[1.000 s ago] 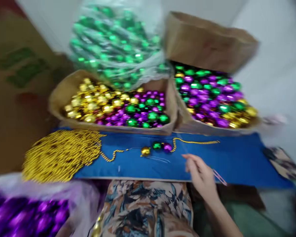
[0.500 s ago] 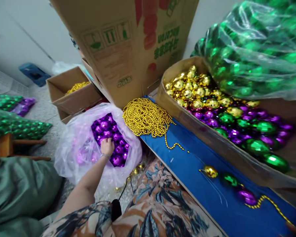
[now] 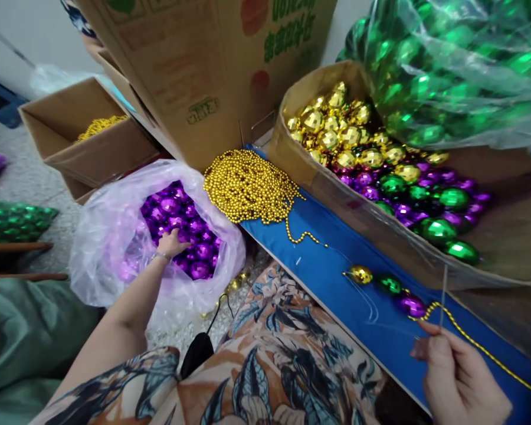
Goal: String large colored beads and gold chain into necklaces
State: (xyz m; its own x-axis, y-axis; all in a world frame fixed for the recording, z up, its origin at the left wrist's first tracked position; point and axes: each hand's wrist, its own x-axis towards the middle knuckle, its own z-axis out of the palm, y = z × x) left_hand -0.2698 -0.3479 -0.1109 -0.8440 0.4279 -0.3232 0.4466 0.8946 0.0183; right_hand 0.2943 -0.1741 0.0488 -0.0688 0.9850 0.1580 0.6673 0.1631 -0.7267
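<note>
My left hand reaches into a pink-white plastic bag and rests on shiny purple balls. Its fingers look spread, with no ball visibly held. At the lower right, my right hand pinches a long thin needle that points upward. Close by on the blue surface lies a string carrying a gold ball, a green ball and a purple ball. Gold bead chain runs on from the purple ball, and fine clear thread curls beside the string.
A heap of gold bead chain sits on the blue board. Right of it stands a cardboard tray of gold, purple and green balls. Beyond are a bag of green balls, a tall carton and a smaller box.
My right hand has come into view at the lower right, holding the needle upright. My left hand stays in the purple bag, its fingers now more spread. The view has shifted.
</note>
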